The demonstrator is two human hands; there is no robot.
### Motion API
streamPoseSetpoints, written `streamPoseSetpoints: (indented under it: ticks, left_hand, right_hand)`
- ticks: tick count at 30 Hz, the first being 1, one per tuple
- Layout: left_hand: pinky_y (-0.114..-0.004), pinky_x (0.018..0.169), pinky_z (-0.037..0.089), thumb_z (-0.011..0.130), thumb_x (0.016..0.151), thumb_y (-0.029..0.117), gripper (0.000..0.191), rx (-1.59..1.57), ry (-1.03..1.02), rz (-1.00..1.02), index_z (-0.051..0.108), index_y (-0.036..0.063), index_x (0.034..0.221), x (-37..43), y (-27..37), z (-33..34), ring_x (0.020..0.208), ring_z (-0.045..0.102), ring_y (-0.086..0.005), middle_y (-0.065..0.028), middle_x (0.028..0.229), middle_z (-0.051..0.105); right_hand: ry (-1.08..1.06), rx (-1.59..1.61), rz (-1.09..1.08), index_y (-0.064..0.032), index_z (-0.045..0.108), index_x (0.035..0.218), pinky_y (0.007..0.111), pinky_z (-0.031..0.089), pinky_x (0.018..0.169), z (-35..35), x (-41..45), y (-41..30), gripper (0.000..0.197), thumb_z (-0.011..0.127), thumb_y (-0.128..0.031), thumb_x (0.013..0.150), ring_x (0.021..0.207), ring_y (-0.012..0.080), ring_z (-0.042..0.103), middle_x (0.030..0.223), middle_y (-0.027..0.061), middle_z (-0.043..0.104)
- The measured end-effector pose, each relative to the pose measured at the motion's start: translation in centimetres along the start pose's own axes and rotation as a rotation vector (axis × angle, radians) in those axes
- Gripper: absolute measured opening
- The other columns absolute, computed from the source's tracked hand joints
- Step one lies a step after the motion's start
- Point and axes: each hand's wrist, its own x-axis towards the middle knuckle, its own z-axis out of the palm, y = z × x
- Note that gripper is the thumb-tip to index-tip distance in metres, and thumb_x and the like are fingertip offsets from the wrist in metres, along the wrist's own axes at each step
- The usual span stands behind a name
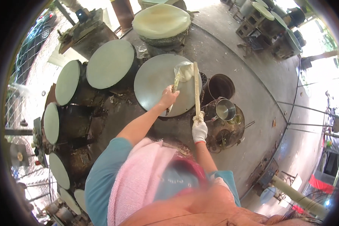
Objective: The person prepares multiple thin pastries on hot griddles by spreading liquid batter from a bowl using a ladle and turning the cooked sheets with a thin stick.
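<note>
A large round griddle plate point(154, 76) lies before me. My left hand point(169, 97), bare, is closed around a narrow stick point(176, 82) with a yellowish-green upper part, slanting over the plate. At its upper end is a translucent whitish sheet or bag point(184, 71) with a pale lump inside or under it; I cannot tell which. My right hand point(199, 130), in a white glove with a red cuff edge, grips the lower end of a long flat wooden stick point(197, 87). That stick points away from me along the plate's right side, its far end beside the whitish sheet.
Beyond the plate, thin pale round sheets point(161, 21) rest on a drum-like stand. Several pale round plates curve along the left, one large point(111, 63). At right stand a brown bucket point(221, 86) and a metal saucepan point(225, 109) on a round low table point(237, 131).
</note>
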Motion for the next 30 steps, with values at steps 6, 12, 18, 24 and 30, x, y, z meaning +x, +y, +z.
streamPoseSetpoints:
  ticks: [6,12,18,24,30]
  left_hand:
    - [-0.043,0.075,0.048,0.054,0.089,0.017,0.04,0.152,0.113,0.055,0.046,-0.0059,0.121,-1.1,-0.8,-6.4,0.085,0.06,-0.0343,-0.0238,0.096,0.059]
    - [-0.034,0.063,0.05,0.053,0.091,0.009,0.028,0.023,0.368,0.423,0.048,-0.0051,0.114,1.4,-3.1,-16.8,0.07,0.061,-0.024,-0.018,0.085,0.06]
    - [-0.037,0.06,0.048,0.055,0.089,0.007,0.015,0.644,0.262,0.744,0.055,-0.0023,0.101,-0.5,-4.3,-22.2,0.074,0.061,-0.031,-0.0198,0.092,0.059]
    - [-0.047,0.076,0.05,0.055,0.083,0.003,0.021,0.694,0.152,0.407,0.058,-0.0011,0.104,-4.1,-8.5,-24.9,0.088,0.059,-0.044,-0.0289,0.098,0.058]
    - [-0.048,0.078,0.048,0.057,0.082,0.008,0.029,0.542,0.175,0.102,0.056,0.0015,0.111,-7.5,-10.3,-23.6,0.092,0.057,-0.0437,-0.0296,0.101,0.057]
  right_hand:
    - [-0.268,0.988,0.433,-0.0189,0.054,0.129,0.018,0.026,0.037,1.9,-0.4,-7.8,0.038,0.058,-0.024,0.091,0.043,0.0013,0.034,0.059,-0.0076,0.046]
    - [0.212,0.546,0.03,-0.0096,0.057,0.123,0.022,0.048,0.065,4.3,1.5,-2.5,0.037,0.062,-0.019,0.088,0.069,0.0083,0.058,0.083,0.0028,0.064]
    - [-0.181,0.774,0.169,0.0014,0.054,0.124,0.02,0.048,0.077,3.3,0.4,-8.0,0.036,0.058,-0.005,0.089,0.081,0.0067,0.057,0.102,0.0022,0.062]
    - [-0.095,0.834,0.208,-0.0029,0.058,0.12,0.018,0.044,0.057,0.5,1.9,-4.9,0.032,0.06,-0.008,0.088,0.061,0.0038,0.048,0.084,-0.004,0.056]
    - [-0.296,0.689,-0.122,0.006,0.054,0.121,0.023,0.048,0.081,2.0,4.2,-6.5,0.036,0.06,-0.005,0.087,0.086,0.0099,0.058,0.105,0.0061,0.062]
